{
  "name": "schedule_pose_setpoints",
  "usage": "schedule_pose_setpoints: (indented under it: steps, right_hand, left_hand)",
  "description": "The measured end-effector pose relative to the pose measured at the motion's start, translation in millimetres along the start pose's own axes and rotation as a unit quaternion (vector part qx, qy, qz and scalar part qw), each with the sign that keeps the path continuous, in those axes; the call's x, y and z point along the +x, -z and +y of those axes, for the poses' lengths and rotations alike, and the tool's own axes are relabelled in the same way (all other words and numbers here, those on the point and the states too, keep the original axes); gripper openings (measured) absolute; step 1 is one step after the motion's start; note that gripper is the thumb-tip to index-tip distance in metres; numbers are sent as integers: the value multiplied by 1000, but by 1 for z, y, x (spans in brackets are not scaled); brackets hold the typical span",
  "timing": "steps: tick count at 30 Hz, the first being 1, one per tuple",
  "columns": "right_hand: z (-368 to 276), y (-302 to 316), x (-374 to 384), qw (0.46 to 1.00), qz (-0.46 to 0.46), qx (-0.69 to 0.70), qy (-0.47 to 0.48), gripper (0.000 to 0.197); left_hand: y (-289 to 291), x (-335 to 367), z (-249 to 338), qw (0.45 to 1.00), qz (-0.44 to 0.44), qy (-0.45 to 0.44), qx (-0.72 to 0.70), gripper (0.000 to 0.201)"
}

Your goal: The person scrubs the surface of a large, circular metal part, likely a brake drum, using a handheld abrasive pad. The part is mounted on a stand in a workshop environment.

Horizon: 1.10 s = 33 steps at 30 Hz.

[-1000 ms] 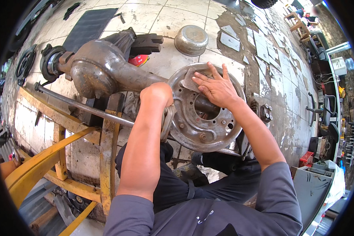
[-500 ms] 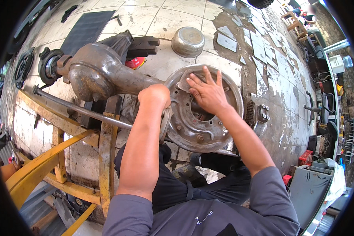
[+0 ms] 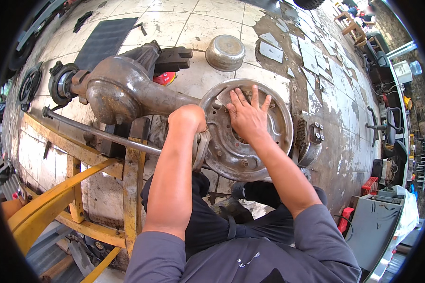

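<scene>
Moved lower since the earlier frame, the right hand (image 3: 248, 119) lies open and spread on the round metal plate (image 3: 230, 150) beside the axle housing (image 3: 123, 82), while the left hand (image 3: 188, 116), its grip hidden so I cannot tell, probably steadies the plate at left

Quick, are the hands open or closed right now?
Left hand: fingers hidden behind the bent wrist, so I can't tell.
Right hand: open, fingers spread over the brake backing plate.
</scene>
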State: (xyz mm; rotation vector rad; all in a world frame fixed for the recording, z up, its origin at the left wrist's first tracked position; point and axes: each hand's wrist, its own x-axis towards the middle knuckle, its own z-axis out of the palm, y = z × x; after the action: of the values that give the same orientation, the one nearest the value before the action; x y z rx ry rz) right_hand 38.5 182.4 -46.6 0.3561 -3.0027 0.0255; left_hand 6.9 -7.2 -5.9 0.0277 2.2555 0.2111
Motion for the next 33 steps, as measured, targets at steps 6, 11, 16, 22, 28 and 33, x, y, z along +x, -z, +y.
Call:
schedule_pose_setpoints:
  steps: [6,11,16,22,28,33]
  right_hand:
    - [-12,-1,-2,1000,-16,12,24,53]
    - [-23,-7,-2,999,-30,-2,18,53]
    - [-21,-2,-1,999,-32,26,-34,57]
    - [-33,-11,7,993,-40,12,-110,62]
    - [-18,-3,3,997,-44,4,-57,64]
    - [-28,-9,3,998,-23,-6,-63,64]
  left_hand:
    - [-3,4,-4,1000,-8,-9,-6,37]
    - [-1,6,-2,1000,-18,-8,-20,43]
    - [-1,11,-4,1000,-22,1,-5,28]
    - [-1,10,0,1000,-15,2,-10,30]
    - [-6,12,-1,1000,-4,2,-5,31]
    - [1,5,2,1000,-22,17,-6,32]
